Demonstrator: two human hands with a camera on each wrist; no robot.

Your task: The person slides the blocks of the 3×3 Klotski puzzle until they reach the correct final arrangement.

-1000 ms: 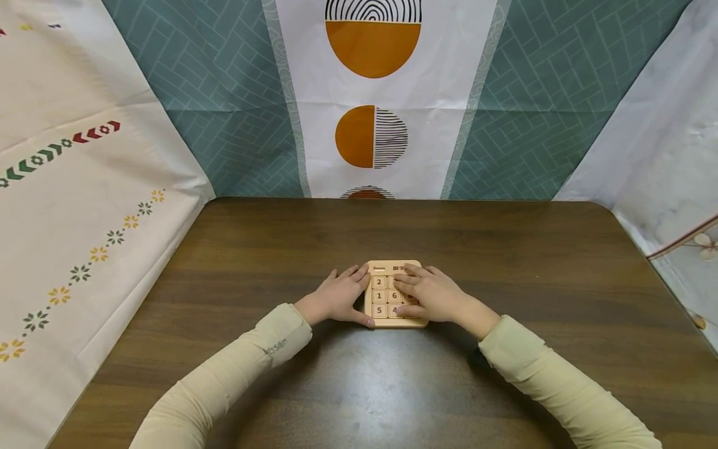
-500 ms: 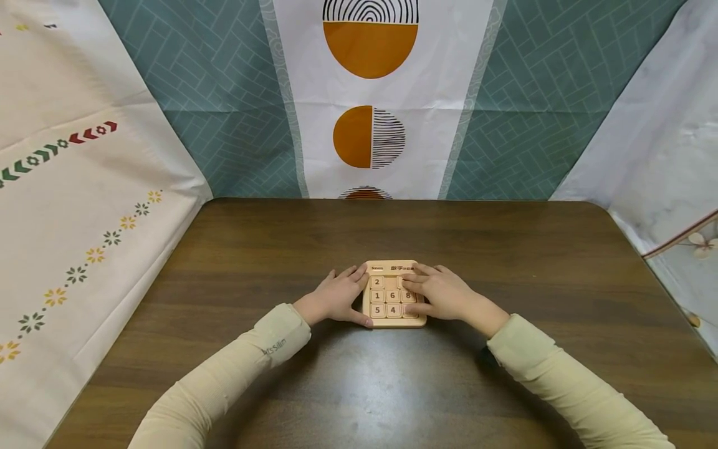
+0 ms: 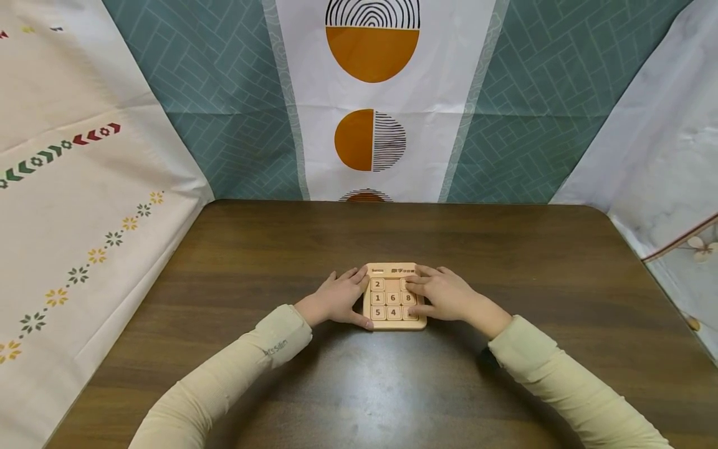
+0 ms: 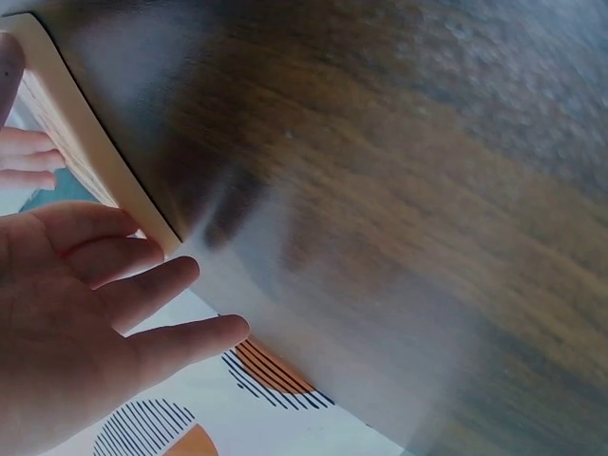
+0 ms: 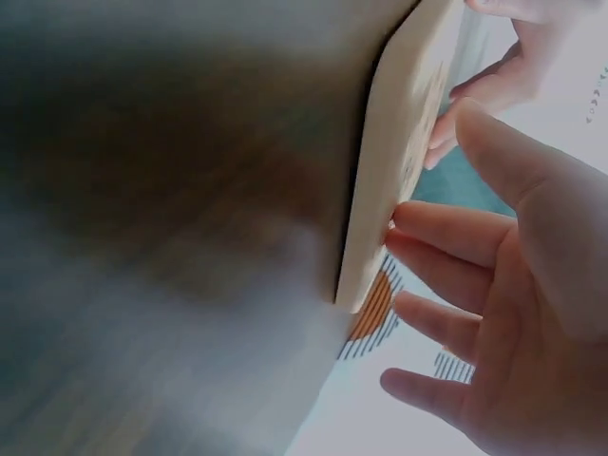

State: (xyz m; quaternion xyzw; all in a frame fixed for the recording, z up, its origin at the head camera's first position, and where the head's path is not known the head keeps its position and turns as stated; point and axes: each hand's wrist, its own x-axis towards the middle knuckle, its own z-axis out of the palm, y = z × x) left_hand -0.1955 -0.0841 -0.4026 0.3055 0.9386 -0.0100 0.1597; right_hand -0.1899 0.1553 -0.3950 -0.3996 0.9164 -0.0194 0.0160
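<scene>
A light wooden number slide puzzle [image 3: 397,326] lies flat on the table, with square numbered tiles in rows. Tiles 2, 1, 6, 8, 5 and 4 can be read; the top-middle slot is bare. My left hand [image 3: 338,297] rests along the left edge, thumb at the near corner and extended fingertips at the far part. My right hand [image 3: 449,295] lies over the right side, its fingertips on the top-right tile [image 3: 402,284] and its thumb by the bottom-right tile [image 3: 412,313]. Both tiles' numbers are hidden. In the right wrist view the fingers [image 5: 446,228] look fairly straight.
The dark wood table [image 3: 280,237] spreads around the puzzle. Behind it hangs a green and white patterned cloth [image 3: 241,125]. A cream embroidered cloth [image 3: 67,218] borders the left, and a pale cloth [image 3: 667,156] the right.
My right hand has moved a little to the right, and the top-middle tile has slid into the right column, baring its slot. My left hand has stayed at the left edge.
</scene>
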